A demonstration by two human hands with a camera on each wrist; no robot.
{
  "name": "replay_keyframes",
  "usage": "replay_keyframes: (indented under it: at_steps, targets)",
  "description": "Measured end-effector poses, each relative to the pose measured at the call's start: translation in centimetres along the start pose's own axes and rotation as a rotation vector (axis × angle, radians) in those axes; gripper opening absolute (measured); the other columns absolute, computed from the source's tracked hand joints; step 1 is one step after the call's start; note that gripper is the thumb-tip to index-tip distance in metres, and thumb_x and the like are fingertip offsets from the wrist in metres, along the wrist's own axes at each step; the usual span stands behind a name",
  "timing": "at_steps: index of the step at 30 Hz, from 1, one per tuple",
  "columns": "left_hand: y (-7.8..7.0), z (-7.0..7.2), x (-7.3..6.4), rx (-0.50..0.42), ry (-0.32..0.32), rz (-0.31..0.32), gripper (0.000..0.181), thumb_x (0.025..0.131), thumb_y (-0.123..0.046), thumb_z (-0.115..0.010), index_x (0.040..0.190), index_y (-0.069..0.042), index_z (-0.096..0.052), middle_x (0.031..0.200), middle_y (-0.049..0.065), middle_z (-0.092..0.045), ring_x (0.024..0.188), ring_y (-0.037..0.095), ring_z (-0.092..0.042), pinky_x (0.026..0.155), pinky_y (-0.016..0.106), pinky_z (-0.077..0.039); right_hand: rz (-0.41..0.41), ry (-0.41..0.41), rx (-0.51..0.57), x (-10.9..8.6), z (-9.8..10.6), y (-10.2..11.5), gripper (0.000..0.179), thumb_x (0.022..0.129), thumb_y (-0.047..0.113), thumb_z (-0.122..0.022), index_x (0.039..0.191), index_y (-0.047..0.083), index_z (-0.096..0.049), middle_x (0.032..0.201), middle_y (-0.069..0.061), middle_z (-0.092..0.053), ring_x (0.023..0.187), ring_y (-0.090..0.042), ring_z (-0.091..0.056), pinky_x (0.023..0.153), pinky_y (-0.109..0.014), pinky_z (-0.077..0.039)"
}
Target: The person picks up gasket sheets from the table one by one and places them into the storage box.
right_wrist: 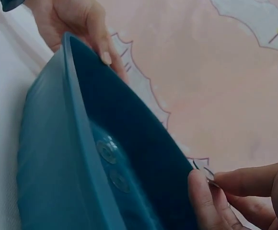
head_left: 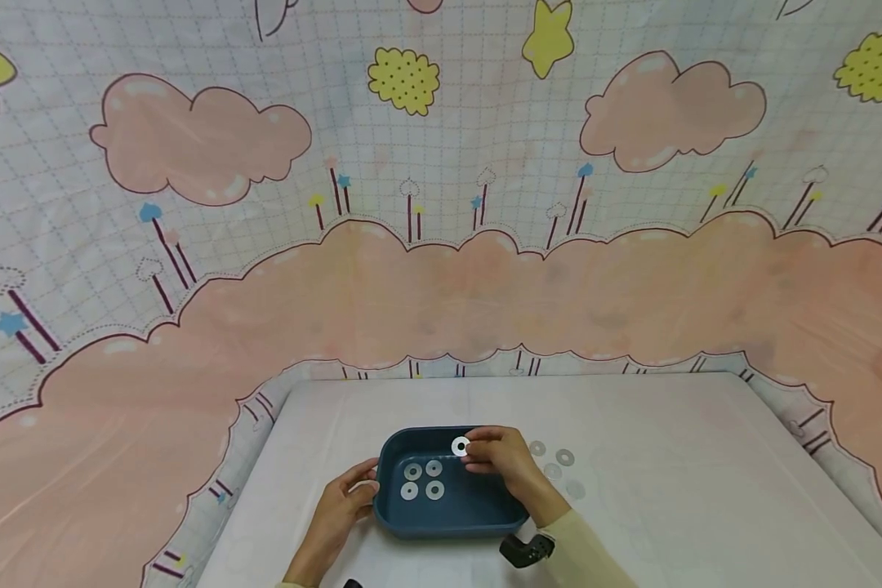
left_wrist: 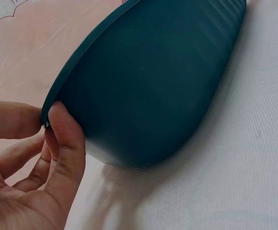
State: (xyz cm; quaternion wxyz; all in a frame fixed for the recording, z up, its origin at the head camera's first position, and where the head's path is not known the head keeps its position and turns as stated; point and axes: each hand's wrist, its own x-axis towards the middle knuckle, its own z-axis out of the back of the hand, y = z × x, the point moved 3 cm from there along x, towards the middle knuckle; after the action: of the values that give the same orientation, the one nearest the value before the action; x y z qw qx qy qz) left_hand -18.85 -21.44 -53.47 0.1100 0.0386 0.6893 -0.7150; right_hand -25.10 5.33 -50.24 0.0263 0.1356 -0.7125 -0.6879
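A dark blue rectangular tray (head_left: pixel 452 531) stands on the white table. My left hand (head_left: pixel 341 506) pinches its left rim between thumb and finger, closely seen in the left wrist view. Over the tray's far right part, my right hand (head_left: pixel 507 461) holds a flat silver washer (head_left: pixel 459 446) by its edge. Thin washer edges (right_wrist: pixel 209 179) show between the right fingertips in the right wrist view, just beside the rim. Inside the tray's left half, several washers (head_left: pixel 434 490) lie flat in two rows.
Several more washers (head_left: pixel 564 457) lie on the white tablecloth (head_left: pixel 669 490) just right of the tray, close to my right forearm. Behind the table hangs a cloth backdrop (head_left: pixel 485 302) printed with clouds and stars.
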Motion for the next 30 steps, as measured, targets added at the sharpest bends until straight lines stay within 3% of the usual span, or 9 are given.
replay_keyframes:
  at_steps: [8,30]
  targets:
    - [0.0,0.0,-0.1,0.019,0.003,0.0,0.047,0.093,-0.006,-0.058,0.139,-0.001,-0.052,0.115,0.011,-0.053,0.085,0.017,-0.057,0.07,0.028,-0.053,-0.057,-0.006,0.007,0.8,-0.6,-1.0,0.027,0.086,-0.004,-0.063,0.111,-0.013,-0.064,0.088,-0.014,-0.07,0.071,-0.017,-0.073,0.068,-0.032,-0.06]
    - [-0.2,-0.1,0.0,-0.003,0.005,-0.017,0.047,0.09,-0.004,-0.06,0.137,0.0,-0.054,0.112,0.01,-0.053,0.081,0.014,-0.058,0.068,0.027,-0.053,-0.144,-0.048,-0.153,1.6,-1.3,-2.3,0.021,0.083,-0.011,-0.061,0.103,-0.015,-0.065,0.084,-0.019,-0.071,0.067,-0.02,-0.072,0.062,-0.03,-0.059]
